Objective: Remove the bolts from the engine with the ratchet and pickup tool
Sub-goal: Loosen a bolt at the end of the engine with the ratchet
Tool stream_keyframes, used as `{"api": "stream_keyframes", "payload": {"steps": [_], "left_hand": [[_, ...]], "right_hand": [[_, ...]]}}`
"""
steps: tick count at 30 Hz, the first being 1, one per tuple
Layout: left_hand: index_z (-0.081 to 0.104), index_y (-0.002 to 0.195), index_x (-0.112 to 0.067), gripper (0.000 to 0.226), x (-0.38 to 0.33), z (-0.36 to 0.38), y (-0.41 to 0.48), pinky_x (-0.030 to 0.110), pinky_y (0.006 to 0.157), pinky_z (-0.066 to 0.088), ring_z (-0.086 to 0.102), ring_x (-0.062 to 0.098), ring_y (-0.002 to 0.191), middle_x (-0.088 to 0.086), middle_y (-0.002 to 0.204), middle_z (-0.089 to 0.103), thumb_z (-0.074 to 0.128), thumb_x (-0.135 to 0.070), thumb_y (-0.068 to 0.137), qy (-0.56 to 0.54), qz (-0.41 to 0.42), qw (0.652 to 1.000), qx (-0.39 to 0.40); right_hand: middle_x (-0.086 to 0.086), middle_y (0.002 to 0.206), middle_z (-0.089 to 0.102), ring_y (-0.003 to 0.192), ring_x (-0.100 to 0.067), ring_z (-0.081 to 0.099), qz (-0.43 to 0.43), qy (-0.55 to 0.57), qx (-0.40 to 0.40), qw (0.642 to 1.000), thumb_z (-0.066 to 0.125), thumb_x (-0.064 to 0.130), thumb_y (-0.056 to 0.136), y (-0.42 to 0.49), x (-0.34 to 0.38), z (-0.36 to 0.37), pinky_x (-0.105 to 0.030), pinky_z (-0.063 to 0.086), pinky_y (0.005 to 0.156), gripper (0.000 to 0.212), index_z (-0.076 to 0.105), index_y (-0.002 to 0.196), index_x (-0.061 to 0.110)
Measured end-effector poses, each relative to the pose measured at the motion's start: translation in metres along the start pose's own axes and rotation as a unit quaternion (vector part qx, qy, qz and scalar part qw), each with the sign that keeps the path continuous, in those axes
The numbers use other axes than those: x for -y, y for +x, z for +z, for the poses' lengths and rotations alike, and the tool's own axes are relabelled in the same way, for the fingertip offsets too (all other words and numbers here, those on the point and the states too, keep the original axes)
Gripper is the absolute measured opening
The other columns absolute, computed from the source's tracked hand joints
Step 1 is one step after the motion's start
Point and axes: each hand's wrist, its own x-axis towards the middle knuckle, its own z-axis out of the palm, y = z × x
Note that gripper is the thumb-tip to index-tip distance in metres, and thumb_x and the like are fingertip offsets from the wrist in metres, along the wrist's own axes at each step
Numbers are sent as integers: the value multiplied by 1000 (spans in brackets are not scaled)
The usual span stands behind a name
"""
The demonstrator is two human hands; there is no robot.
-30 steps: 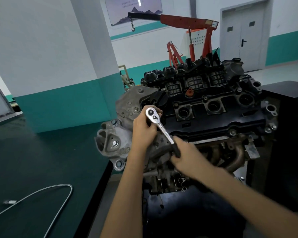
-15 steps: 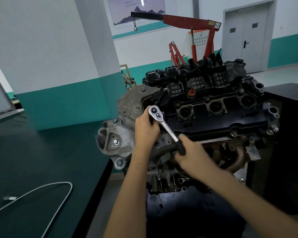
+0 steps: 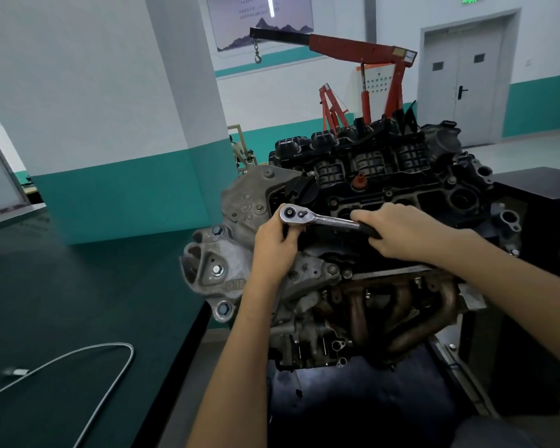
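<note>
Loosening: left hand (image 3: 274, 244) holds the ratchet (image 3: 317, 218) head, right hand (image 3: 398, 227) grips its handle toward 3 o'clock; next, swing it. The bolt is hidden, probably seated.

ratchet (image 3: 317, 218): polished chrome metal | engine (image 3: 385, 195): matt black plastic top, dull grey cast metal | tabletop (image 3: 62, 302): dark, glossy

**Around the engine**

The engine (image 3: 385, 202) stands in the middle. The ratchet (image 3: 324, 218) lies across its upper front, head toward its left end. The left grip (image 3: 274, 244) holds just under that head, and the right grip (image 3: 398, 231) holds the handle further right. Left of the engine is the surface (image 3: 62, 302), with the pickup tool (image 3: 117, 344) lying on it. A hoist (image 3: 362, 50) stands behind the engine and a cabinet (image 3: 537, 185) to its right.
</note>
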Motion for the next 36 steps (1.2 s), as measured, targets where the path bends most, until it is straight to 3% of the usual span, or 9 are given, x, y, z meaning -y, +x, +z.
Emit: {"api": "stream_keyframes", "payload": {"steps": [5,8,12,16,21,25,28,31,36], "left_hand": [[51,80,-34,22,-1,5,-2,12,51,32,51,-5,55,-19,57,53,51,-14,89,41,-5,998,-38],[60,87,-26,16,2,7,-1,31,63,48,61,7,69,-9,72,65,46,-32,83,40,-24,998,-37],[55,74,-42,16,3,7,-1,38,70,53,66,14,75,-5,73,67,55,-32,86,-2,-41,998,-41],[58,83,-39,34,4,1,0,31,75,52,65,11,79,-8,84,70,54,-5,86,11,20,1000,-17],[65,107,-11,16,3,-2,2,15,68,44,59,1,73,-11,83,67,54,-10,95,13,38,999,18],[65,96,-12,10,1,2,-1,12,55,36,51,-3,56,-16,64,56,56,-9,94,28,9,999,-36],[51,77,-33,29,0,4,-3,13,49,31,48,-4,50,-16,54,48,53,-7,90,37,4,998,-51],[57,81,-28,11,-2,5,-3,25,54,41,54,3,57,-10,63,60,47,-24,83,36,-5,999,-40],[57,79,-35,29,2,2,-3,29,76,53,66,4,80,-12,79,69,59,-9,90,-8,-9,999,-45]], "right_hand": [[0,73,45,77,-33,61,108,151,-35,982,58,19,82,-32,44,32,-33,44,62,30,47,109,23],[0,66,53,58,-19,56,157,391,-54,905,57,8,79,-46,104,61,-25,46,51,23,50,99,17],[-5,70,56,59,-20,56,189,485,-77,850,51,3,80,-38,148,77,-29,49,52,27,48,104,16],[-1,68,56,57,-14,55,138,423,-29,895,55,1,78,-41,103,60,-12,39,47,23,53,97,15],[9,65,43,61,-15,57,37,109,31,993,59,12,83,-17,15,5,-22,37,52,29,52,110,20],[4,72,46,82,-30,62,16,-39,-18,999,53,21,87,-5,5,-9,-31,35,60,30,46,115,27],[-2,76,53,74,-30,61,94,123,-27,988,56,20,83,-31,38,24,-32,40,58,23,43,101,27],[-5,68,55,60,-25,57,157,380,-43,911,56,10,80,-47,97,58,-36,47,53,21,46,95,21],[-10,75,57,63,-23,57,193,485,-76,850,52,3,81,-36,150,80,-29,48,56,40,48,119,14]]}}
